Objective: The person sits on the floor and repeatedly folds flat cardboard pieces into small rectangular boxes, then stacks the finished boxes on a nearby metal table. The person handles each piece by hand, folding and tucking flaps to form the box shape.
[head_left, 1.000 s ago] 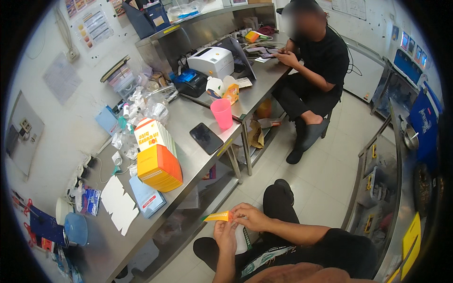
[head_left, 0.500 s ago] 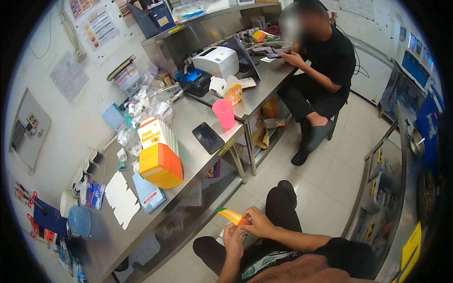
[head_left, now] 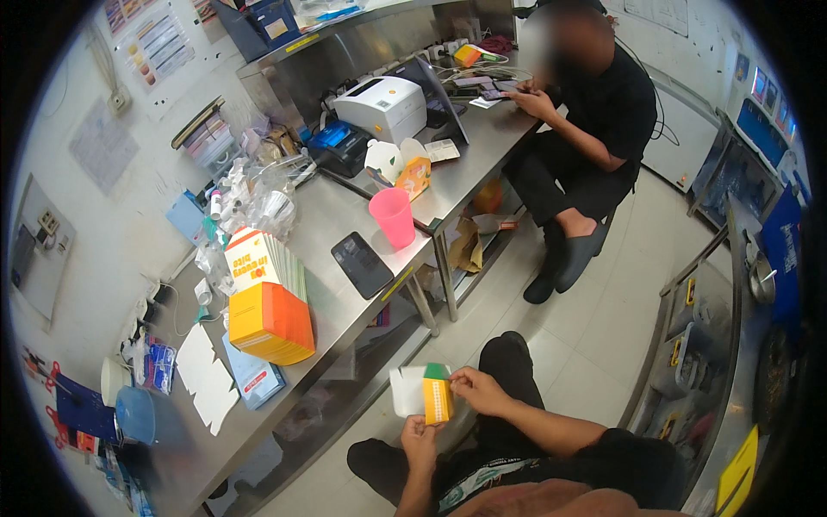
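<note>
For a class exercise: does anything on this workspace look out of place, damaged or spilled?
The white sheet on the metal table looks odd: its edge is jagged and notched, and it lies askew, unlike the orderly stack of orange-and-yellow cartons nearby. Clear plastic wrapping sits in a jumbled heap. No spill shows.

Floored in pale, glossy tiles [head_left: 586,370] right of the steel desk [head_left: 185,452]; bounded left of it by a white wall [head_left: 121,258] hung with paper sheets [head_left: 103,151]; furnished opposite it with a metal rack [head_left: 734,345].
</note>
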Action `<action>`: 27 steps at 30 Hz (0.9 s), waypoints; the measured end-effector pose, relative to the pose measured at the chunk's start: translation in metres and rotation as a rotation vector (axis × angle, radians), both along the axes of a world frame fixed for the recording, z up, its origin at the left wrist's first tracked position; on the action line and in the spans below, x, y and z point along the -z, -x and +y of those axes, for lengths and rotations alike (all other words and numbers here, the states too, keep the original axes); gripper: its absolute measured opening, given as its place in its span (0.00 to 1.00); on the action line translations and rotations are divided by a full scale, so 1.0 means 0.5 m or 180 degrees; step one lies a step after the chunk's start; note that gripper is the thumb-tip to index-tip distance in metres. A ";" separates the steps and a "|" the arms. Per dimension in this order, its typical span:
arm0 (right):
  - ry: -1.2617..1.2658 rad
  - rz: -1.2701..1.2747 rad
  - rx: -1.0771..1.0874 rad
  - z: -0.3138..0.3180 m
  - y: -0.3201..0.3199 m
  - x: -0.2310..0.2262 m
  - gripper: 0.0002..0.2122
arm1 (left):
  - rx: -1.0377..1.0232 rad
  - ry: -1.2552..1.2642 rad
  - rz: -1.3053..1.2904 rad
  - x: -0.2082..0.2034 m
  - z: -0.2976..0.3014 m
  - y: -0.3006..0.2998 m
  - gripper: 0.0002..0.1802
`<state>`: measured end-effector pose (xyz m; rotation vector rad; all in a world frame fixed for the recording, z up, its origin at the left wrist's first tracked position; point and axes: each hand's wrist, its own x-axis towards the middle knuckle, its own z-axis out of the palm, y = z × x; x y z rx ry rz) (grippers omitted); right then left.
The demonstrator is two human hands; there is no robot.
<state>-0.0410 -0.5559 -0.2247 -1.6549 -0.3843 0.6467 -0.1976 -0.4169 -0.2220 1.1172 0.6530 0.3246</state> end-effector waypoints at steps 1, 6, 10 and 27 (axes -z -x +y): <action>0.0108 0.0118 -0.0008 -0.006 -0.022 0.004 0.17 | 0.0074 -0.0444 0.0063 0.006 -0.005 -0.004 0.09; 0.0511 0.1308 -0.0176 -0.052 -0.116 -0.020 0.28 | 0.0581 -0.2687 0.0158 -0.014 -0.028 -0.026 0.08; 0.0760 0.1562 -0.0644 -0.089 -0.156 -0.052 0.29 | 0.0534 -0.3305 -0.0507 -0.010 -0.067 -0.053 0.06; 0.1024 0.0223 -0.0876 -0.132 -0.074 0.065 0.12 | 0.1406 -0.4482 0.0463 0.021 -0.103 -0.012 0.10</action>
